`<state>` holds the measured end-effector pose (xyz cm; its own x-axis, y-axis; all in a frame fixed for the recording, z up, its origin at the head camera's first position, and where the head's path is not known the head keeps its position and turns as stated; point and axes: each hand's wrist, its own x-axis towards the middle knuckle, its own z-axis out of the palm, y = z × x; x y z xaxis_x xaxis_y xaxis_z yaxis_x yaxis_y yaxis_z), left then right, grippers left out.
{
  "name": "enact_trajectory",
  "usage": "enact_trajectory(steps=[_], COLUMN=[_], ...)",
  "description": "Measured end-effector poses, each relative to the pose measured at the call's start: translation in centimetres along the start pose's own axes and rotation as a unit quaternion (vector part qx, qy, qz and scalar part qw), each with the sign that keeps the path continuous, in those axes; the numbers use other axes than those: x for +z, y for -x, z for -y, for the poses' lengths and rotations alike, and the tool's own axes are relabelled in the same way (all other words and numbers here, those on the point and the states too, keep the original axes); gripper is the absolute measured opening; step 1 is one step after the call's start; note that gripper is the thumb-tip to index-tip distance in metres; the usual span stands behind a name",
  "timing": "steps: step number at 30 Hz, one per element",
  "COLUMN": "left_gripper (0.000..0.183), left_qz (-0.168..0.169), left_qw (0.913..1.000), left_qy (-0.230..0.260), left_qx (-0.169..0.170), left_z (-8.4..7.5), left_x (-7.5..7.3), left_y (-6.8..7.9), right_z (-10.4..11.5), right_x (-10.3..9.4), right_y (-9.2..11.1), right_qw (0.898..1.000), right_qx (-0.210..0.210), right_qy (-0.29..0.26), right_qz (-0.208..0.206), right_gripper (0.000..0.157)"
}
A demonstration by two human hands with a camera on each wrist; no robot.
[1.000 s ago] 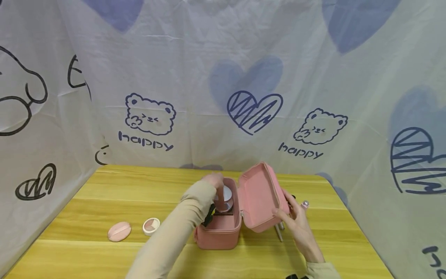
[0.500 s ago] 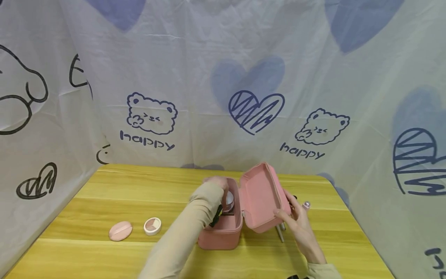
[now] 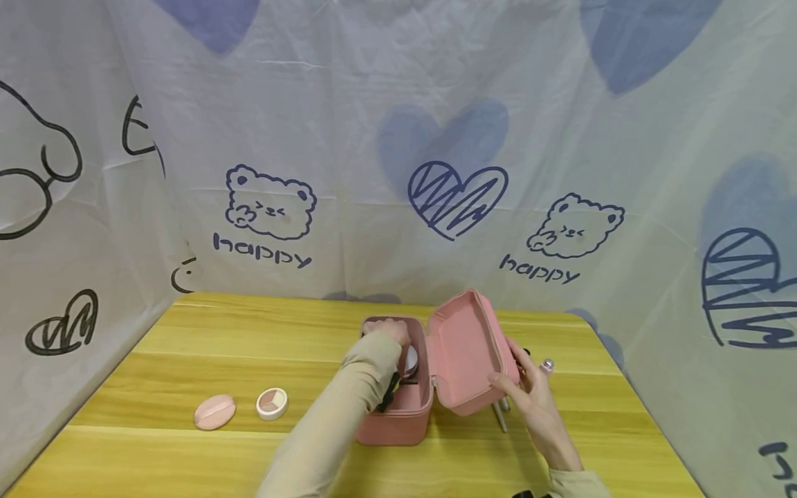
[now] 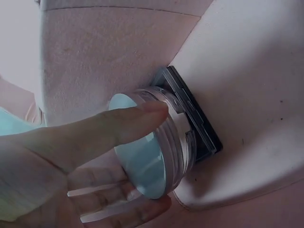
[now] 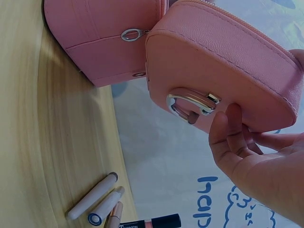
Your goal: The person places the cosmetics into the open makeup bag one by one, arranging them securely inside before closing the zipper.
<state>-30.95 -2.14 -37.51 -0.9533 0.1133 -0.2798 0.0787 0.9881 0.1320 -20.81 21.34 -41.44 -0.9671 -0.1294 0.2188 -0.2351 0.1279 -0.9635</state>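
A pink cosmetic case (image 3: 392, 430) stands with its lid swung out to the right. My left hand (image 3: 387, 332) reaches inside it. In the left wrist view, that thumb lies over the rim of a round powder jar (image 4: 142, 156) with a pale top and clear sides, the fingers curled beneath. The tilted jar is against a flat black compact (image 4: 194, 114) inside the case; whether it rests its weight there is unclear. My right hand (image 3: 535, 394) grips the lid (image 3: 467, 353), thumb at the rim. Its fingers touch the outside near the handle (image 5: 192, 104).
Left on the table are a pink powder puff (image 3: 214, 412) and a round three-colour palette (image 3: 272, 404). Several slim tubes (image 5: 102, 204) and a black-capped tube (image 5: 164, 221) lie right of the case, partly behind my right hand. A printed cloth (image 3: 361, 138) hangs behind.
My left hand has shifted a little to the right and deeper into the case with the powder jar. The right hand keeps the lid in the same position.
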Motion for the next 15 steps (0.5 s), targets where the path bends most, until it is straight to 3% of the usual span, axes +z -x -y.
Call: enact_trajectory(steps=[4,8,11,15], left_gripper=[0.045,0.048,0.052,0.055], left_qz=[0.006,0.014,0.019,0.024], left_qw=[1.0000,0.9999,0.9998,0.9996], left_qy=[0.001,0.003,-0.003,-0.012], left_qx=[0.001,-0.005,-0.005,-0.007], left_z=[0.2,0.5,0.7,0.7], left_x=[0.2,1.4,1.8,1.9], left_y=[-0.3,-2.5,-3.1,-3.3], right_z=[0.1,0.1,0.2,0.2], right_x=[0.0,0.0,0.0,0.0], right_y=[0.0,0.0,0.0,0.0], right_qw=[1.000,1.000,1.000,1.000], right_qx=[0.004,0.009,0.009,0.008], right_qy=[-0.002,-0.003,-0.005,-0.006], right_qz=[0.001,0.002,0.005,0.005], right_gripper=[0.070,0.071,0.071,0.071])
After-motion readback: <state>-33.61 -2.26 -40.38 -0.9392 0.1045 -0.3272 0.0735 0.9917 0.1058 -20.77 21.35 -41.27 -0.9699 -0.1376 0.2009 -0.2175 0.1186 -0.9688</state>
